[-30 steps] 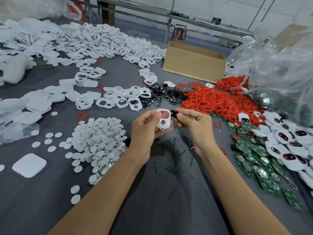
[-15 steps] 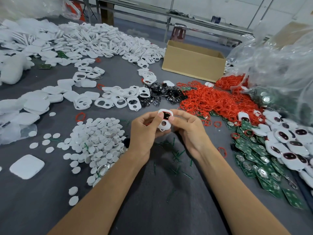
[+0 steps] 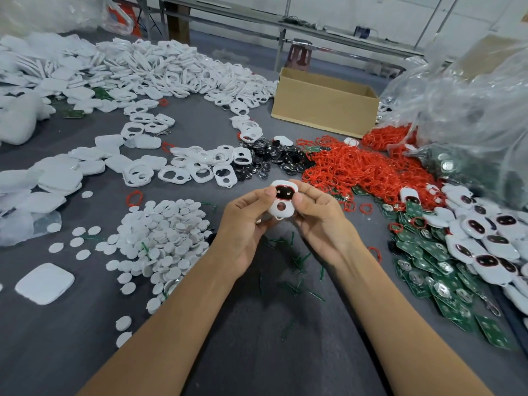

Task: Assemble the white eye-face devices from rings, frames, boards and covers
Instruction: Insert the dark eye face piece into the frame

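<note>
One white frame [image 3: 281, 202] with a dark eye window was held above the grey table [image 3: 57, 344], pinched between both hands; its left edge was gripped by the curled left hand [image 3: 243, 227], its right edge by the curled right hand [image 3: 320, 221]; red rings [image 3: 365, 170] were heaped just behind; green boards [image 3: 423, 252] were piled rightward.

No text, label, brand, number or sign can be read. Any print on the green boards [image 3: 445, 284] is too small to be resolved (only pale round patches are made out). The visible faces of the cardboard box [image 3: 323, 110] are seen as plain brown.
</note>
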